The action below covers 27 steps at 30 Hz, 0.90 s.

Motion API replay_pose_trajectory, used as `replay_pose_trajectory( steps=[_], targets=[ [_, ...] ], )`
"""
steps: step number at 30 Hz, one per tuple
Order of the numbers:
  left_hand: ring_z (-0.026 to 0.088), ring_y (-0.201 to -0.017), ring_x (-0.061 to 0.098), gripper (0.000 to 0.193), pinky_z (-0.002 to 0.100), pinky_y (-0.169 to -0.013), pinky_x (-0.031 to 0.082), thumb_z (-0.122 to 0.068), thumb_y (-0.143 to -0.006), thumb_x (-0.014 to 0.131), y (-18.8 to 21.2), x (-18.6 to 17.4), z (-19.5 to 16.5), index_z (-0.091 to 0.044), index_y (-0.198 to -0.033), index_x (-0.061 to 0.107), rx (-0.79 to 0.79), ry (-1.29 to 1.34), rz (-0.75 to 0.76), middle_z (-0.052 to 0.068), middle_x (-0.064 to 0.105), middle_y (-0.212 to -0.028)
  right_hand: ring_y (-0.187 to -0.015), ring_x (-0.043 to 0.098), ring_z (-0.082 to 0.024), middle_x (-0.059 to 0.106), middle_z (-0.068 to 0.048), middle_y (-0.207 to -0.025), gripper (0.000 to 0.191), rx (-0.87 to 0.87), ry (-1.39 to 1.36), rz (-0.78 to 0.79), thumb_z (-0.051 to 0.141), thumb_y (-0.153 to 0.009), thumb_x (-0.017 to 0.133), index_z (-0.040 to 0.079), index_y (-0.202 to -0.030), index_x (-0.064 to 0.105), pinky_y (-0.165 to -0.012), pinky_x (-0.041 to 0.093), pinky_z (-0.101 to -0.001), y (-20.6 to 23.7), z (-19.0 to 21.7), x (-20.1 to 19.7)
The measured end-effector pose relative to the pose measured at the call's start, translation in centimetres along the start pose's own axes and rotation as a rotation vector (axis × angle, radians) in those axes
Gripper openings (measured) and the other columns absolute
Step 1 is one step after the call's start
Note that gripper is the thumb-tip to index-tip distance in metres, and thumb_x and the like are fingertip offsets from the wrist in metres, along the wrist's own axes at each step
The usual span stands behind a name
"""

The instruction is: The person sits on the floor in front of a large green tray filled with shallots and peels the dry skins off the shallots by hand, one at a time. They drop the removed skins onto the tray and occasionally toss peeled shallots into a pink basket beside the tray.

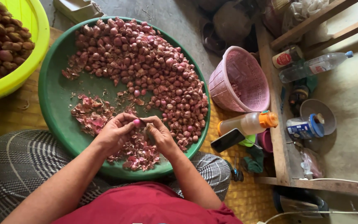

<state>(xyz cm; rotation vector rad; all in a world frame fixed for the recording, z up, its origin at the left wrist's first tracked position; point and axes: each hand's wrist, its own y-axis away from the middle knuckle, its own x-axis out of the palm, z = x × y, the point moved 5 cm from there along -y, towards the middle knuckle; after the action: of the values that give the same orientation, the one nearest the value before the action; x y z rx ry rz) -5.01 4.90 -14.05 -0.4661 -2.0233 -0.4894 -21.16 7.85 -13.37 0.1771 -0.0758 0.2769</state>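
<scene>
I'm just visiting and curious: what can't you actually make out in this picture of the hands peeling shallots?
Head view:
- Any blade in the right hand: hidden by curled fingers.
- The shallot held by the left hand: mostly covered by fingertips.
- Yellow bowl: cut off by the left edge.
- Pink basket: contents too dim to tell.

Large basin (54, 99), on the floor mat: shallots (146, 62) heaped in its far half, peelings (100, 120) in its near half. Second basin (30, 25) to its left; basket (239, 79) and bottle (247, 123) to its right.
</scene>
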Motion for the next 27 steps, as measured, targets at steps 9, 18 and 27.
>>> replay_pose_trajectory(
  steps=[9,18,27],
  targets=[
    [0.015,-0.1,0.067,0.027,0.03,-0.086,0.056,-0.008,-0.096,0.069,0.2,0.1,-0.1,-0.002,-0.121,0.065,0.034,-0.199,-0.06,0.007,0.071,-0.109,-0.07,0.054,-0.006,0.058,0.0,-0.084,0.024,0.0,0.151,-0.089,0.013,-0.11,0.049,0.006,-0.13,0.059,-0.06,0.046,-0.0221,-0.4,-0.6,-0.6],
    [0.017,-0.093,0.071,0.019,0.029,-0.08,0.059,-0.01,-0.094,0.07,-0.4,-0.6,0.1,-0.002,-0.109,0.061,0.052,-0.231,-0.059,0.01,0.073,-0.101,-0.079,0.06,-0.006,0.066,-0.001,-0.096,0.034,0.048,0.169,-0.024,0.012,-0.107,0.047,0.007,-0.139,0.056,-0.067,0.05,-0.0214,0.5,0.9,-0.3],
    [0.018,-0.085,0.066,0.017,0.034,-0.077,0.056,-0.021,-0.097,0.077,1.8,-1.7,-8.1,-0.007,-0.102,0.069,0.32,-1.021,-0.393,0.008,0.07,-0.092,-0.075,0.061,-0.015,0.07,-0.005,-0.1,0.033,-0.02,0.597,-0.286,0.023,-0.097,0.064,0.011,-0.127,0.068,-0.063,0.05,-0.0321,-3.9,2.0,-2.9]
  ],
)
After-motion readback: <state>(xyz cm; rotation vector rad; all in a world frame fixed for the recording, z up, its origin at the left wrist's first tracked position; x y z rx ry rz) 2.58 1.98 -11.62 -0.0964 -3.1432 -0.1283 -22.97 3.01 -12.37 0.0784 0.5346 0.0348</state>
